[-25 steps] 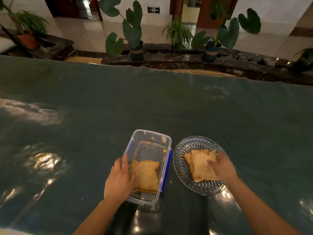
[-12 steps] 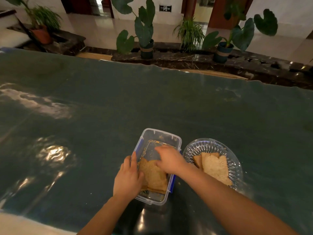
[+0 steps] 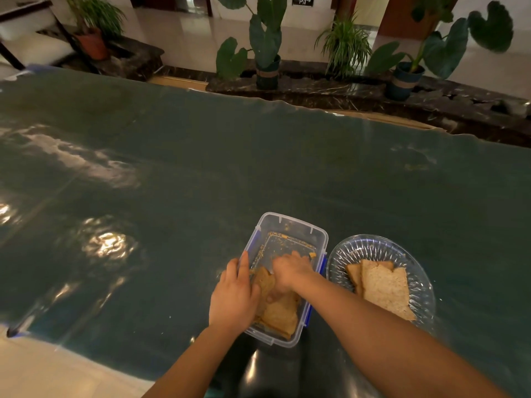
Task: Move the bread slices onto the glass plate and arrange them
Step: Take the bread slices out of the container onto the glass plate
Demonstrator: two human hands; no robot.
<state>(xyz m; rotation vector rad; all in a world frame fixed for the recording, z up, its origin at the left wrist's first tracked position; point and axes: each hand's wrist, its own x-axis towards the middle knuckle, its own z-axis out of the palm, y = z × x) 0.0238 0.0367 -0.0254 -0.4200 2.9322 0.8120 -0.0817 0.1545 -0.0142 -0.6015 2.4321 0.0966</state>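
Observation:
A clear plastic container [image 3: 290,224] with blue clips sits near the table's front edge and holds several bread slices [image 3: 280,314] at its near end. My left hand [image 3: 232,297] grips the container's left rim. My right hand [image 3: 290,272] reaches down inside it, fingers curled on the top bread slice, whose left edge tilts up. Just right of the container stands the glass plate [image 3: 370,242]. Overlapping bread slices [image 3: 385,288] lie on it, and my right forearm hides their near corner.
The table [image 3: 258,168] has a glossy dark green cover with bright light reflections on the left. Crumbs lie in the container's far end. Potted plants [image 3: 267,61] stand on a dark ledge beyond the far edge. Pale floor shows at the bottom left.
My right hand left the bread on the plate, crossed left into the container and closed on the top slice. My left hand stayed on the container's rim.

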